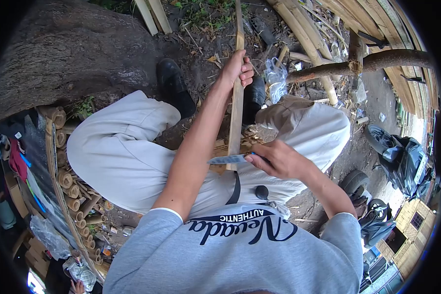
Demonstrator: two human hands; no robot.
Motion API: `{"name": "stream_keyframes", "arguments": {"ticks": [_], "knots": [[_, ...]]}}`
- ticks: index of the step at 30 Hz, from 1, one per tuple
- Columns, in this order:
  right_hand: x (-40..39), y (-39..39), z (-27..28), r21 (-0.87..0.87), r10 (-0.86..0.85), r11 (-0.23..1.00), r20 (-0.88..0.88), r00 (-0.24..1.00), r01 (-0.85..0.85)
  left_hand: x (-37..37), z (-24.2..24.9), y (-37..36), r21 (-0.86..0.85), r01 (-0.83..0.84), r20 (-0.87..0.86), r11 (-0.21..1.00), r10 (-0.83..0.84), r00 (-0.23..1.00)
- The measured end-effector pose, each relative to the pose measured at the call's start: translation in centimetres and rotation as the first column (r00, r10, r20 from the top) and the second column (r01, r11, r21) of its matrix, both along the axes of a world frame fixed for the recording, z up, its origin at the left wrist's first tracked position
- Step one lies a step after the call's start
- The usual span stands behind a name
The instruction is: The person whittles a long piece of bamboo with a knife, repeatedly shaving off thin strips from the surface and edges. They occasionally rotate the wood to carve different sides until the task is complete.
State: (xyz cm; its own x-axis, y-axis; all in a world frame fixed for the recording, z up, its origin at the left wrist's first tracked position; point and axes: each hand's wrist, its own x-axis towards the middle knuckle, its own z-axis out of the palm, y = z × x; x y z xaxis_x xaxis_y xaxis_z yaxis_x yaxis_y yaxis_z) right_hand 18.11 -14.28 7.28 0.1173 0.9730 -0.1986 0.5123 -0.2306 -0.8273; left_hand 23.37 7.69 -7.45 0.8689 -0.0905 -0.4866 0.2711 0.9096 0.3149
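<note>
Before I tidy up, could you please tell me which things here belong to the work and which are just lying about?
In use:
- knife, right hand
- long strip, left hand

Lying about, apparently:
- clear plastic bag
- cut bamboo pieces

Tan strip point(237, 110), bluish-gray knife point(226, 159)

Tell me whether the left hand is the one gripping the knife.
No, the right hand holds the knife, while the left hand grips the long strip.

Big rough trunk point(78, 56) here, littered dirt point(179, 44) right beside it, cut bamboo point(71, 191) stacked below, dark motorbike point(402, 159) well across from it, daylight everywhere.
</note>
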Motion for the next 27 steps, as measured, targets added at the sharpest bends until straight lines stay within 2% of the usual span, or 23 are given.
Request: {"name": "stream_keyframes", "arguments": {"ticks": [2, 3, 6, 7, 8, 10, 11, 14, 15, 16, 18, 19, 20, 22, 23, 24, 26, 27], "knots": [[0.2, -0.3, -0.4, 0.004, -0.154, 0.988, 0.015, 0.988, 0.153, 0.2, 0.1, -0.5, 0.014, -0.008, -0.035, 1.0, 0.009, 0.999], [1.3, 0.2, -1.1, 0.025, -0.219, 0.976, 0.137, 0.966, 0.217, 0.3, 0.3, -0.6, 0.021, -0.01, -0.035, 1.0, 0.01, 0.999], [2.0, 1.5, -0.9, -0.04, -0.299, 0.951, 0.155, 0.942, 0.308, 0.2, 0.5, -0.3, 0.02, -0.012, -0.031, 1.0, 0.013, 0.999], [1.4, 0.9, -1.2, 0.043, -0.21, 0.978, 0.137, 0.968, 0.206, 0.1, 0.5, -0.1, 0.025, -0.012, -0.033, 1.0, 0.013, 0.999], [0.4, 0.5, -0.7, 0.044, -0.208, 0.978, 0.132, 0.969, 0.204, 0.0, 0.5, 0.0, 0.022, -0.012, -0.034, 1.0, 0.013, 0.999], [-1.0, -0.1, 0.4, 0.042, -0.055, 0.998, 0.032, 0.998, 0.054, 0.0, 0.4, 0.0, 0.017, -0.014, -0.031, 1.0, 0.015, 0.999], [-0.5, 0.1, 0.2, 0.04, -0.053, 0.998, 0.033, 0.998, 0.052, 0.1, 0.3, -0.2, 0.024, -0.015, -0.032, 1.0, 0.016, 0.999], [1.3, 1.1, -0.9, -0.027, -0.313, 0.948, 0.097, 0.945, 0.317, 0.4, 0.0, -0.5, 0.008, -0.01, -0.02, 1.0, 0.011, 1.0], [1.1, 1.3, -0.6, -0.095, -0.319, 0.942, 0.042, 0.947, 0.321, 0.4, -0.2, -0.3, -0.006, -0.012, -0.008, 1.0, 0.012, 1.0], [0.7, 1.2, -0.5, -0.092, -0.317, 0.943, 0.037, 0.948, 0.319, 0.3, -0.3, 0.0, -0.001, -0.014, -0.012, 1.0, 0.014, 1.0], [-0.9, 0.4, 0.0, 0.047, -0.034, 0.998, -0.043, 0.998, 0.036, -0.2, -0.4, 0.3, 0.023, 0.022, 0.009, 1.0, -0.022, 1.0], [-1.3, 0.4, 0.8, -0.008, -0.022, 1.0, -0.045, 0.999, 0.022, -0.1, -0.3, 0.2, 0.025, 0.023, 0.007, 0.999, -0.023, 1.0], [-1.1, 0.4, 0.6, -0.008, -0.024, 1.0, -0.045, 0.999, 0.024, 0.1, -0.3, 0.0, 0.018, 0.007, -0.005, 1.0, -0.007, 1.0], [-0.1, 0.5, -0.3, -0.071, -0.296, 0.952, 0.009, 0.955, 0.296, 0.1, -0.1, -0.6, 0.005, -0.001, -0.021, 1.0, 0.001, 1.0], [0.3, 0.7, -0.6, -0.076, -0.333, 0.938, 0.083, 0.939, 0.339, 0.1, 0.0, -0.7, -0.008, 0.0, -0.022, 1.0, -0.001, 1.0], [0.0, 0.5, -0.8, -0.075, -0.335, 0.937, 0.084, 0.938, 0.341, 0.2, 0.0, -0.5, -0.018, -0.002, -0.022, 1.0, 0.002, 1.0], [-1.1, 0.0, -0.8, 0.027, -0.127, 0.991, -0.041, 0.991, 0.128, -0.2, -0.2, 0.2, 0.0, 0.016, 0.001, 1.0, -0.016, 1.0], [-1.8, 0.0, -0.1, 0.036, -0.069, 0.997, -0.045, 0.997, 0.07, -0.3, -0.1, 0.5, -0.012, 0.018, -0.003, 1.0, -0.018, 1.0]]}}
